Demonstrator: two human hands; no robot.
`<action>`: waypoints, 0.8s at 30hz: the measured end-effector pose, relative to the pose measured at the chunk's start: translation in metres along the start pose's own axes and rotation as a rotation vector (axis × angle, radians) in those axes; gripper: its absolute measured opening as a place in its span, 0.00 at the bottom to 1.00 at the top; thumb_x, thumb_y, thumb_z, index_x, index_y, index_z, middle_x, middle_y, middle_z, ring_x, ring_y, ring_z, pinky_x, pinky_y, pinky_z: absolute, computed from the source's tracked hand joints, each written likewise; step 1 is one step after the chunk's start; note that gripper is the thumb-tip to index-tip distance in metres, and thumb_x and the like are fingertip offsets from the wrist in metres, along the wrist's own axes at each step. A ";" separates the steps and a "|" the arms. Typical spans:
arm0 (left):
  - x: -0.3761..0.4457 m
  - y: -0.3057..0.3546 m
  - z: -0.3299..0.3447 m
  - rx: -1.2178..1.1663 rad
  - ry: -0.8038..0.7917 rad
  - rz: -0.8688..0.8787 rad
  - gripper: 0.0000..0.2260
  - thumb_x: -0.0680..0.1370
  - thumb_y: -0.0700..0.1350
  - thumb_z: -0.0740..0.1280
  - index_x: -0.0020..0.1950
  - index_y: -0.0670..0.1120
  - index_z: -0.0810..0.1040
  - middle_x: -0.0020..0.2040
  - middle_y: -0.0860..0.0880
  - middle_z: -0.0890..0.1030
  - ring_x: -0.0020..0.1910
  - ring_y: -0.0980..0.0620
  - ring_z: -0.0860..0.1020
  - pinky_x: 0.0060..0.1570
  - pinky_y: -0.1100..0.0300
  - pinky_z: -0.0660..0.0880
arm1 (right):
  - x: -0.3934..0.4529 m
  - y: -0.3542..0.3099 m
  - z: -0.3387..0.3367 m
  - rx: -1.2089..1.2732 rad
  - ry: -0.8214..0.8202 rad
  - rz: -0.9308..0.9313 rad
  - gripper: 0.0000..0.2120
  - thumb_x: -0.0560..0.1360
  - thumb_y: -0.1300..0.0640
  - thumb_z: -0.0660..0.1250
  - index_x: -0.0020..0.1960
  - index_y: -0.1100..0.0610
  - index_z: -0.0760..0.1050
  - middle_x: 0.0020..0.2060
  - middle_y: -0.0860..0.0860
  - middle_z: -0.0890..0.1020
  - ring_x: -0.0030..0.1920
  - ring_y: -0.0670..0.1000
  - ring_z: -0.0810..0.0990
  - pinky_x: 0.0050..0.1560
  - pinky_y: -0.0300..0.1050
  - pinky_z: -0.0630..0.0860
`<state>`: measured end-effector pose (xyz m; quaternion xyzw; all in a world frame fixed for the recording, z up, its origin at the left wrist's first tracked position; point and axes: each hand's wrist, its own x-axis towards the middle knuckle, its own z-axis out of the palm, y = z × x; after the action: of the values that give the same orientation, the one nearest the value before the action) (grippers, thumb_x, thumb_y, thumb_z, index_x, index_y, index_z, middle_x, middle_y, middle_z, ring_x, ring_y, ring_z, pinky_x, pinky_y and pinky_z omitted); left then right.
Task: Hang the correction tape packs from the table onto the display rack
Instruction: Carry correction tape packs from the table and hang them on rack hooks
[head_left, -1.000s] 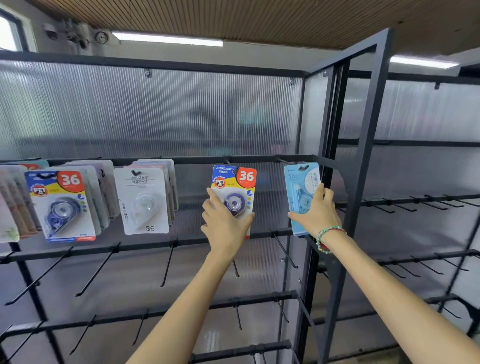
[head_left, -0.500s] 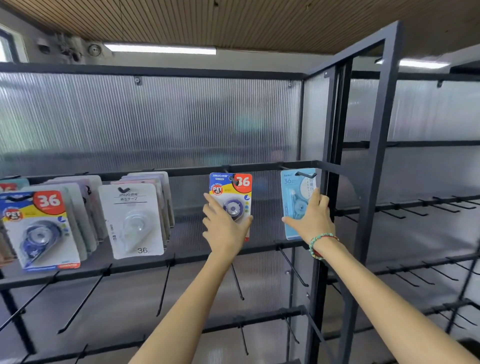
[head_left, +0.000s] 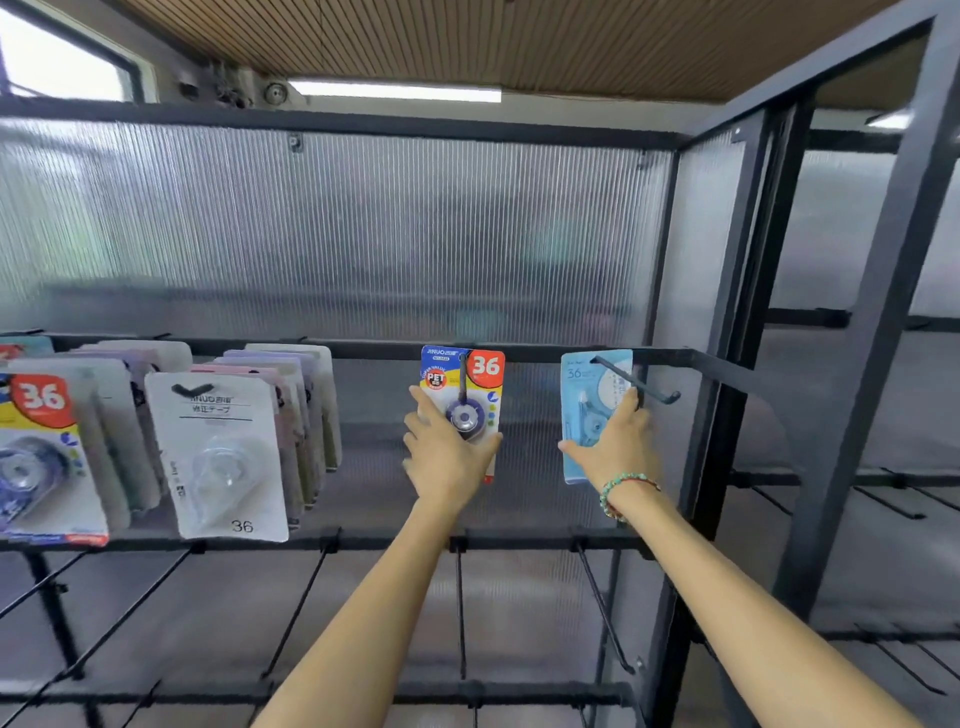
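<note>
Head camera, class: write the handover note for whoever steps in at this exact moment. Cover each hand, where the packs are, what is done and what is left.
Left hand: fingers around the lower part of the yellow-and-blue pack, which sits on its hook.
Right hand: holds the light blue pack, threaded on the black hook at the rack's right end.
Done: several packs hang in rows at left, fronted by a white pack.
Left: let go of both packs once they hang freely. The table is out of view, so I cannot tell whether more packs wait there.
</note>
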<state>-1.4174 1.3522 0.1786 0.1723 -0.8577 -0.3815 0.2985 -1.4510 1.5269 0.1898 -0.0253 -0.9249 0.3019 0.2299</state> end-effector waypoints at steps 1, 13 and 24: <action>0.002 0.001 0.002 0.010 0.007 -0.008 0.51 0.70 0.61 0.73 0.78 0.42 0.43 0.68 0.41 0.65 0.66 0.41 0.68 0.60 0.43 0.72 | 0.001 0.000 0.003 0.000 0.012 -0.006 0.50 0.67 0.45 0.76 0.75 0.59 0.48 0.64 0.60 0.66 0.62 0.59 0.70 0.53 0.55 0.76; -0.011 -0.003 0.013 -0.059 0.086 0.003 0.48 0.69 0.61 0.73 0.77 0.42 0.50 0.67 0.41 0.65 0.65 0.40 0.69 0.58 0.39 0.73 | -0.010 0.005 0.003 0.064 0.005 -0.043 0.51 0.69 0.43 0.73 0.76 0.58 0.44 0.64 0.57 0.65 0.61 0.55 0.70 0.44 0.47 0.74; -0.059 -0.009 -0.012 0.225 0.053 0.171 0.42 0.76 0.59 0.66 0.79 0.44 0.44 0.78 0.41 0.52 0.77 0.42 0.53 0.73 0.45 0.57 | -0.048 0.024 -0.016 0.118 -0.095 -0.158 0.40 0.73 0.49 0.70 0.76 0.59 0.52 0.74 0.57 0.53 0.72 0.58 0.60 0.69 0.51 0.65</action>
<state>-1.3637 1.3705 0.1555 0.1413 -0.8984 -0.2512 0.3313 -1.4034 1.5469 0.1681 0.0755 -0.9145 0.3374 0.2100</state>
